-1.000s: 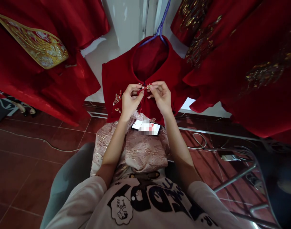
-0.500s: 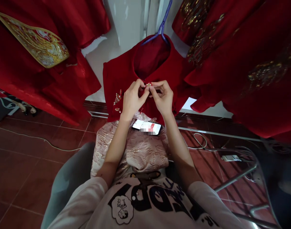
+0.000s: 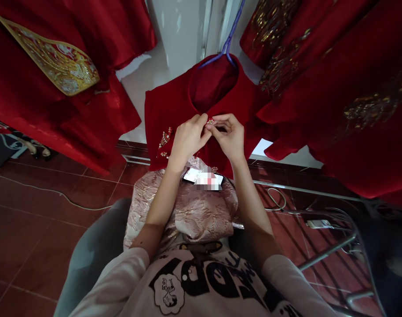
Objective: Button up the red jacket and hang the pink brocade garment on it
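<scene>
The left hand (image 3: 188,138) pinches the collar front of the red garment (image 3: 168,110), fingertips meeting those of the right hand (image 3: 230,137) on a small beaded clasp (image 3: 210,122) held between them. The garment hangs from a blue hanger (image 3: 230,42), with gold-and-pearl trim on its left panel. A phone (image 3: 202,178) lies below on pink fabric (image 3: 191,211).

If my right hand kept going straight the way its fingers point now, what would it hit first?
Your right hand points leftward at the small beaded clasp on the red garment's collar; just beyond are your left hand's fingertips. Depth is hard to judge.
</scene>
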Tool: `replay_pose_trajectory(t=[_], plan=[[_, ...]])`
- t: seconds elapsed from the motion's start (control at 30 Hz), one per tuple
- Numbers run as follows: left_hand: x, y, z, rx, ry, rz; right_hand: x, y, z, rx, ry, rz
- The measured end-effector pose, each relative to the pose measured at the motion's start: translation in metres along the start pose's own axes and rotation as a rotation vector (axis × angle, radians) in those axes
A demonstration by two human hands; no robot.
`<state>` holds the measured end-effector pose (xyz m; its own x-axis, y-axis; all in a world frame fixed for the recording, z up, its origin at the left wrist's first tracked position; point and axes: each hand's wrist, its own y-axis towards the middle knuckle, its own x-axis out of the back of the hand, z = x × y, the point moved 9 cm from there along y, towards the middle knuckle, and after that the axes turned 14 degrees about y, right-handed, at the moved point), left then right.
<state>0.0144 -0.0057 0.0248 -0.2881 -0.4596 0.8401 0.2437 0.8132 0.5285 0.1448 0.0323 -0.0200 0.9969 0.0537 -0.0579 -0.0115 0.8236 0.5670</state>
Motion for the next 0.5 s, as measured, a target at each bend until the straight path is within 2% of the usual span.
replay_pose_trajectory(t=[0.13, 0.27, 0.37, 0.43, 0.5], plan=[[-0.005, -0.001, 0.000, -0.010, -0.114, -0.052, 0.000, 0.006, 0.002, -0.005, -0.015, 0.056], [-0.026, -0.011, 0.018, 0.102, -0.371, -0.106, -0.005, -0.005, -0.002, -0.032, -0.048, 0.111], [-0.051, -0.019, 0.036, 0.184, -0.615, -0.007, -0.006, -0.027, -0.013, -0.094, -0.062, 0.130], [-0.060, -0.022, 0.041, 0.148, -0.731, 0.095, -0.005, -0.041, -0.020, -0.116, -0.104, 0.122], [-0.059, -0.026, 0.042, 0.078, -0.778, 0.188, -0.006, -0.049, -0.021, -0.086, -0.181, 0.103]])
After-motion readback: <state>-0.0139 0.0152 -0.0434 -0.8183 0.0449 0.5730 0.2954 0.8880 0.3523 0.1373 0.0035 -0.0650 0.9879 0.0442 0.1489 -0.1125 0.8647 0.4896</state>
